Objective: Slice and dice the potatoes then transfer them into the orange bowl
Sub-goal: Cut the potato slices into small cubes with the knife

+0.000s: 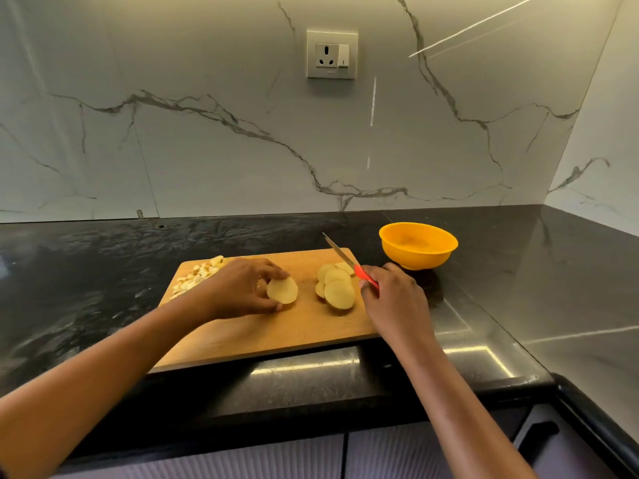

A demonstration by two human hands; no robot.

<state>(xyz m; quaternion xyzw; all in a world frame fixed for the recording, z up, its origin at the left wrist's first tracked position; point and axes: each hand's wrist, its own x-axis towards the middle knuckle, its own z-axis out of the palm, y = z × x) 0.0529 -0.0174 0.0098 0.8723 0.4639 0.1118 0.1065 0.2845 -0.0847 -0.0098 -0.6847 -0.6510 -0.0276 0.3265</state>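
A wooden cutting board [276,337] lies on the black counter. My left hand [238,288] pinches a round potato slice [282,289] at the board's middle. To its right lies a fanned pile of potato slices [337,286]. My right hand [390,299] grips a red-handled knife [347,260], its blade pointing up and away over the slices. Diced potato pieces [198,273] sit at the board's far left corner. The orange bowl [418,245] stands just beyond the board's right corner; nothing shows inside it.
The black stone counter [103,271] runs left and right, with a marble wall behind and a side wall at right. A wall socket [332,54] is above. The counter's front edge and cabinet fronts [380,454] lie below my arms.
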